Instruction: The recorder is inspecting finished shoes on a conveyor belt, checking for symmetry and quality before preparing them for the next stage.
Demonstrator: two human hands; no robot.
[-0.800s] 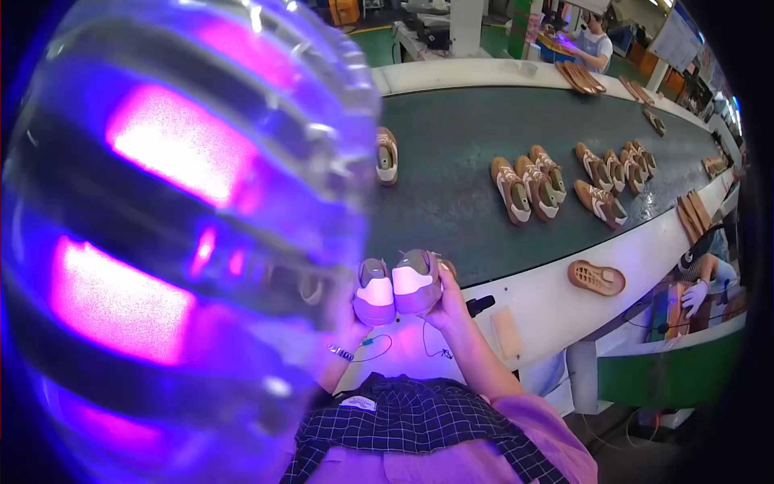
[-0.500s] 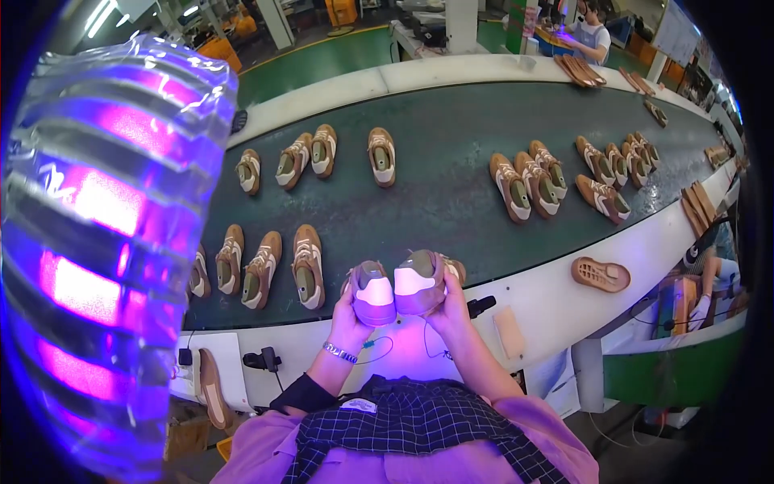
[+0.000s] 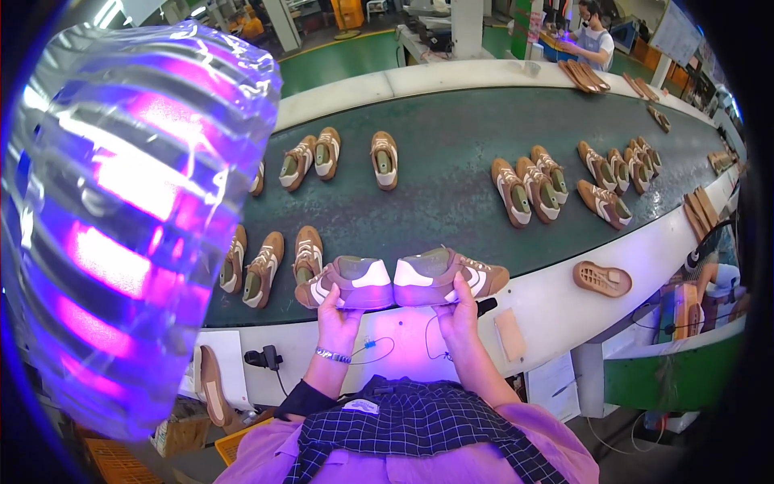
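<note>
My left hand [image 3: 338, 327] is closed around the underside of a brown sneaker [image 3: 347, 284] with a white heel patch. Its toe points left. My right hand [image 3: 458, 316] grips a matching sneaker [image 3: 443, 274] from below, thumb on its side, toe pointing right. The two heels face each other with a narrow gap between them, lit purple, above the near white edge of the conveyor belt [image 3: 439, 214]. An olive-green insert fills each shoe's opening. The fingers under the soles are partly hidden.
A purple-glowing lamp in clear ribbed plastic [image 3: 137, 218] fills the left side. Several brown sneakers [image 3: 510, 191] stand in groups on the green belt. A loose sole [image 3: 602, 278] lies on the right ledge, a black clip-like device [image 3: 264, 356] at lower left. A person [image 3: 592, 40] works far right.
Both sneakers have turned so that their sides now show, toes swinging outward, heels staying close together. The lamp and the scene have shifted slightly in view.
</note>
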